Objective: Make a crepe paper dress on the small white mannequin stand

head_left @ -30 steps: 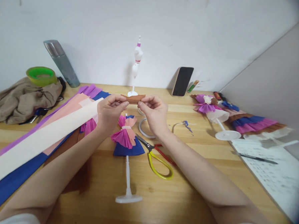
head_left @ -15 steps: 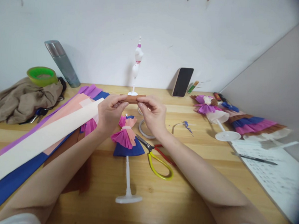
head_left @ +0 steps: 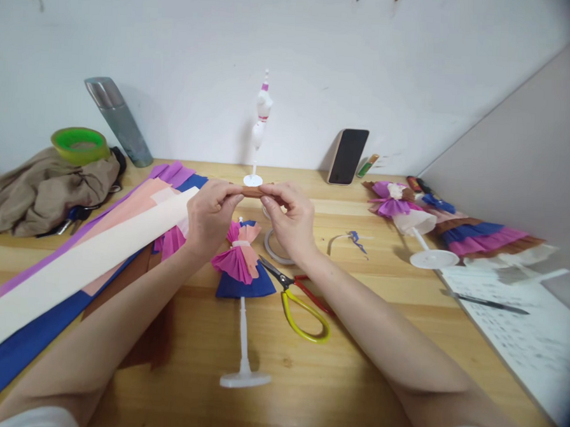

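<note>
My left hand (head_left: 211, 215) and my right hand (head_left: 290, 219) are raised over the wooden table (head_left: 354, 344), both pinching a small brown strip of crepe paper (head_left: 253, 191) stretched between their fingertips. Beneath the hands lies a small mannequin stand (head_left: 243, 288) dressed in a blue, magenta and peach paper dress. Scissors with a yellow and a red handle (head_left: 299, 300) lie just right of it. A tape ring (head_left: 276, 246) lies under my right wrist.
Long crepe paper sheets (head_left: 72, 266) in cream, blue, peach and purple spread at the left. A bare white mannequin (head_left: 259, 126), a phone (head_left: 348, 155) and a metal flask (head_left: 118, 120) stand at the wall. Dressed figures (head_left: 423, 221) and a printed sheet with pen (head_left: 503, 320) lie right.
My fingers have drawn closer together along the brown strip, so less of it shows between them. The arms and the things on the table have stayed put.
</note>
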The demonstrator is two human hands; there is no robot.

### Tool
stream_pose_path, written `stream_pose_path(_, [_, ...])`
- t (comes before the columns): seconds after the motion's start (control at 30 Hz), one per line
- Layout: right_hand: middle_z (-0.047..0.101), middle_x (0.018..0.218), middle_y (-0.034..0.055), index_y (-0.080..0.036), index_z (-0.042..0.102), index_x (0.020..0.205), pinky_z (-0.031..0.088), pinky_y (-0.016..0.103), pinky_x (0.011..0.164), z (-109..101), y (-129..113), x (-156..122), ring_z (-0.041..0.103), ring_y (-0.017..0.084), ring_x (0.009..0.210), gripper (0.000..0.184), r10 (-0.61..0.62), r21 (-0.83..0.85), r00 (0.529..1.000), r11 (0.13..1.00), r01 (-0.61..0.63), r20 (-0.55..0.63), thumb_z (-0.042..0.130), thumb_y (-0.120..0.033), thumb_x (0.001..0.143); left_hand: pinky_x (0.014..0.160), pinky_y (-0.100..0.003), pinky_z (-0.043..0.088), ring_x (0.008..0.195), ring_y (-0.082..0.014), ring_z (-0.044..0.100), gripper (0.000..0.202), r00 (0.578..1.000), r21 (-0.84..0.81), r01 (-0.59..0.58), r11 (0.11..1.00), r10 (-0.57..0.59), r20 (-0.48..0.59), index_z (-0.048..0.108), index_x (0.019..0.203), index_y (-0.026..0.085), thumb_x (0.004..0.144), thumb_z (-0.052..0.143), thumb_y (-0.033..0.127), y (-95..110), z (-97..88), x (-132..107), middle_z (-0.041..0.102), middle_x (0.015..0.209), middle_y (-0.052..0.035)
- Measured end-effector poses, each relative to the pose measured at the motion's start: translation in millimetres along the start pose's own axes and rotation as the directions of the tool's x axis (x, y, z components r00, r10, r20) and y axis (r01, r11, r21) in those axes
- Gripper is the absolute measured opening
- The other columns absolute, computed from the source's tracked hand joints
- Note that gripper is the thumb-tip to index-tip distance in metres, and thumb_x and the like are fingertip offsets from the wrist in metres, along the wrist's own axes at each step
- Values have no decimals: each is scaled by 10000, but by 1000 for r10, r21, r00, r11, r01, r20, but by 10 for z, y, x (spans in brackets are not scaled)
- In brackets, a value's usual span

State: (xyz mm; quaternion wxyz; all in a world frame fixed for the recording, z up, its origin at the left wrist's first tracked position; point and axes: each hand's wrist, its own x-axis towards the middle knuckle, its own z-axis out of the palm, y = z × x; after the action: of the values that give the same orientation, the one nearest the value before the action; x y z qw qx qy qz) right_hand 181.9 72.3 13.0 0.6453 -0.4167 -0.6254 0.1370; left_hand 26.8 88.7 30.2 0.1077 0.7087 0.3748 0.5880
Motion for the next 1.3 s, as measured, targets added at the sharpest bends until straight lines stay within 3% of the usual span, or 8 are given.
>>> stream_pose_path(0.2, [654, 802, 16, -228, 719, 853, 482, 322, 705, -8, -16, -3, 592, 164, 743, 116, 27, -53, 1000, 998, -26, 12, 610, -191, 836, 721, -287, 487, 773, -170, 628, 105, 1000, 30, 19, 999, -20, 14, 719, 764, 231, 790, 640, 166, 3, -5, -4, 705, 776, -9])
stream_pose_path(0.3, [672, 801, 17, -215, 710, 826, 479, 319, 694, -2, -19, -6, 593, 155, 717, 100, 73, -31, 997, 997, -73, 5, 611, -203, 825, 705, -275, 499, 743, -158, 639, 87, 995, -29, 103, 994, -102, 12, 716, 743, 222, 765, 652, 167, 33, 1, -4, 715, 765, -6])
stream_pose_path(0.47, [717, 809, 19, -208, 703, 784, 511, 328, 738, 31, -6, 7, 644, 163, 762, 48, 223, 149, 974, 965, -215, -40, 662, -219, 761, 623, -255, 524, 619, -137, 643, 38, 933, -275, 350, 896, -358, 22, 728, 718, 193, 683, 730, 206, 87, 26, -2, 723, 683, 2])
stream_pose_path(0.63, [717, 763, 11, -200, 698, 728, 524, 324, 719, 46, -34, 28, 645, 155, 725, 60, 308, 297, 950, 914, -278, -59, 724, -210, 675, 579, -227, 509, 562, -109, 622, 105, 880, -407, 446, 797, -474, 36, 726, 690, 167, 603, 778, 191, 100, 40, 12, 703, 622, 8])
stream_pose_path(1.03, [640, 656, -28, -199, 658, 712, 493, 290, 628, 47, -68, 25, 554, 110, 587, 76, 362, 326, 932, 884, -334, -28, 717, -224, 671, 533, -230, 526, 516, -118, 633, 116, 874, -421, 461, 781, -482, 63, 686, 690, 161, 622, 767, 209, 109, 45, 19, 658, 552, 18])
stream_pose_path(1.3, [665, 743, -13, -206, 721, 907, 470, 300, 676, 25, 70, 36, 573, 128, 671, 188, 291, 179, 953, 937, -301, 81, 647, -218, 735, 528, -229, 495, 517, -105, 591, 169, 875, -382, 477, 792, -467, 124, 710, 792, 153, 632, 739, 198, 24, 48, 23, 661, 613, 12])
